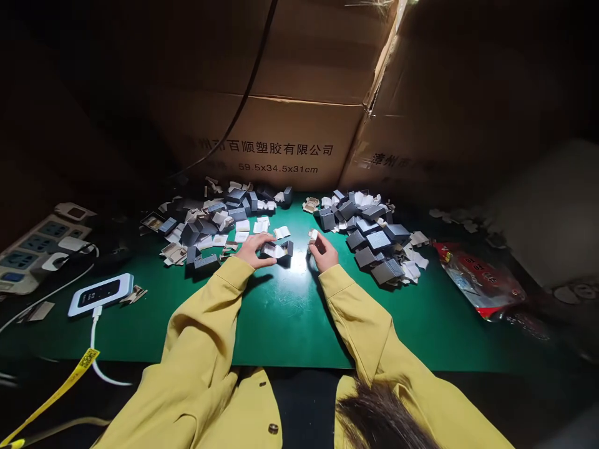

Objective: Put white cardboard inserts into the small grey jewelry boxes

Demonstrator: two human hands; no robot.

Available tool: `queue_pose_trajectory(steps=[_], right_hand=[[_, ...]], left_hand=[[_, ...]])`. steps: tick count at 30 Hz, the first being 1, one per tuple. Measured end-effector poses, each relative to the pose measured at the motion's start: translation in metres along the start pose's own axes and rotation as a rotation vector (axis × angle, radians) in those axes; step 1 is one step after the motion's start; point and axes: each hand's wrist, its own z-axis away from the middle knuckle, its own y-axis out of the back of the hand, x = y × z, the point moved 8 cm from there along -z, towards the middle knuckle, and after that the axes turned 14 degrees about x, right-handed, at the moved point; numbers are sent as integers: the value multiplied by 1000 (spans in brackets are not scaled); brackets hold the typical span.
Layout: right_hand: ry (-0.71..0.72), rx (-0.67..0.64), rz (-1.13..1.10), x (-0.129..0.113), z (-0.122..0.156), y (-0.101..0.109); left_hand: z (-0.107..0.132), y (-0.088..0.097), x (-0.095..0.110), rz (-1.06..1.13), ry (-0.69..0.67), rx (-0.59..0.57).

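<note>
My left hand (255,251) is closed on a small dark box (283,251), with its white inside facing up. Between the thumb and fingers of my right hand (324,251) is a small white paper piece (312,236), held apart from the box to its right. Just beyond the left hand, a white paper piece (281,232) lies on the green table (290,324). A heap of dark boxes and white pieces (206,224) spreads to the left of my hands. Another heap of dark boxes (374,234) lies to the right.
Large cardboard cartons (281,131) stand along the back, and a black cable (248,87) hangs before them. At left are a power strip (42,249) and a white device (102,294) with a cable. A red plastic packet (482,280) lies at right.
</note>
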Motion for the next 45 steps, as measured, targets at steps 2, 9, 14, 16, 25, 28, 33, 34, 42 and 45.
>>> queue_pose_trajectory(steps=[2, 9, 14, 16, 25, 28, 33, 34, 42, 45], right_hand=[[10, 7, -18, -1, -1, 0], [-37, -34, -156, -7, 4, -5], [-50, -91, -231, -14, 11, -12], [-39, -122, -238, -16, 15, -16], [105, -310, -100, -27, 31, -33], [170, -382, -14, -33, 35, -37], [257, -447, 120, -43, 40, -38], [252, -437, 132, -44, 40, -38], [116, -313, -70, -51, 43, -38], [41, -335, -225, -50, 47, -44]], left_hand=[[4, -4, -2, 21, 28, -91], [2, -5, 4, 234, 125, -49], [2, -6, 17, 284, 57, 4], [2, -8, 21, 282, 21, -15], [7, -18, 10, 437, 196, -20], [7, -19, 8, 445, 213, -19], [6, -17, 11, 435, 197, -9], [6, -16, 14, 416, 174, -10], [8, -17, 45, 187, -73, -21], [9, -20, 41, 197, -61, 19]])
